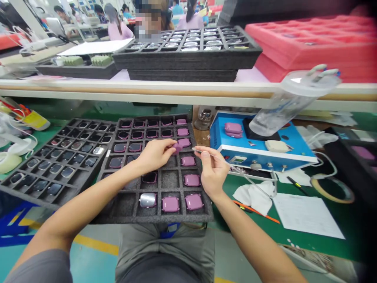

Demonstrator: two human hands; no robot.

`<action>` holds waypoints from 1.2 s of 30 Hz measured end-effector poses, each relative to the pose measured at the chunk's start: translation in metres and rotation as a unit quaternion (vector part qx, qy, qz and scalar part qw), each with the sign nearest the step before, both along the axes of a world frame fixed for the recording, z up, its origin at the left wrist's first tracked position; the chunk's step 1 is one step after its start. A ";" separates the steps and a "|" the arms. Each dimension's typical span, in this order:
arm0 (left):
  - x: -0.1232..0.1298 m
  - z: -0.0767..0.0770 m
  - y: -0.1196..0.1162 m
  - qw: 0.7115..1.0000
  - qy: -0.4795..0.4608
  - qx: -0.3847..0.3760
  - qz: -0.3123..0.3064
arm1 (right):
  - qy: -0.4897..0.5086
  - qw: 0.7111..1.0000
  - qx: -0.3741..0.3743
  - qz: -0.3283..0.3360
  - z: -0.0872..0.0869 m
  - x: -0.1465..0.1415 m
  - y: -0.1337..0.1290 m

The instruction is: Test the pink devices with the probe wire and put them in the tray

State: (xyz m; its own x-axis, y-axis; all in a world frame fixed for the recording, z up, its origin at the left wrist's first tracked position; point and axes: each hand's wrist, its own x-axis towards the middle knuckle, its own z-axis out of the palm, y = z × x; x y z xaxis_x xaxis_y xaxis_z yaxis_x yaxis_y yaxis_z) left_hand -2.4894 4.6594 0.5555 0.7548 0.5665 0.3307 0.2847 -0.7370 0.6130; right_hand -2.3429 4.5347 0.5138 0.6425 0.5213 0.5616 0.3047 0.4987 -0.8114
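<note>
My left hand (157, 154) is closed, its fingertips pinching a small purple watch case (177, 147) above the dark foam tray (125, 205). To its right, my right hand (214, 169) grips a thin pen-like tool (198, 150), whose tip points left toward that case. A thin tube seems to trail from the tool toward the blue machine. In the tray's right column, purple watch cases (192, 180) lie in their compartments. Dark-faced watch pieces (149, 177) fill several compartments farther left. One silvery-faced piece (147, 200) sits in the front row.
A second foam tray (66, 193) of watch pieces stands at the left. The blue machine (265, 157) at the right carries stacked purple cases (233, 129) and a tilted plastic cup (277, 106). Beside it lie white tissue (256, 196), paper (308, 215) and a tape roll (332, 188). A shelf (176, 92) crosses above.
</note>
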 end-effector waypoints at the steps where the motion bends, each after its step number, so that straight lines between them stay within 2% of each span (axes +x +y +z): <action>1: 0.006 -0.002 -0.001 0.994 -0.059 -0.089 -0.003 | -0.004 1.000 0.000 -0.003 0.000 0.000 0.000; 4: 0.023 -0.012 -0.007 0.932 -0.170 -0.319 -0.026 | -0.020 1.000 -0.008 -0.006 -0.001 0.001 0.001; 6: 0.030 -0.018 -0.012 0.897 -0.207 -0.390 -0.031 | -0.028 0.999 -0.016 -0.001 -0.001 0.002 0.001; 8: 0.032 -0.022 -0.016 0.878 -0.232 -0.417 -0.032 | -0.032 0.999 -0.023 0.003 -0.001 0.003 0.001; 13: 0.026 -0.025 -0.018 0.866 -0.244 -0.435 -0.032 | -0.036 0.998 -0.051 -0.002 -0.001 0.001 0.001; 24: 0.024 -0.029 -0.020 0.867 -0.252 -0.429 -0.026 | -0.021 0.998 -0.064 0.002 -0.007 0.001 0.003; 36: 0.028 -0.028 -0.016 0.874 -0.249 -0.417 -0.033 | -0.023 0.999 -0.037 0.014 -0.005 0.005 0.002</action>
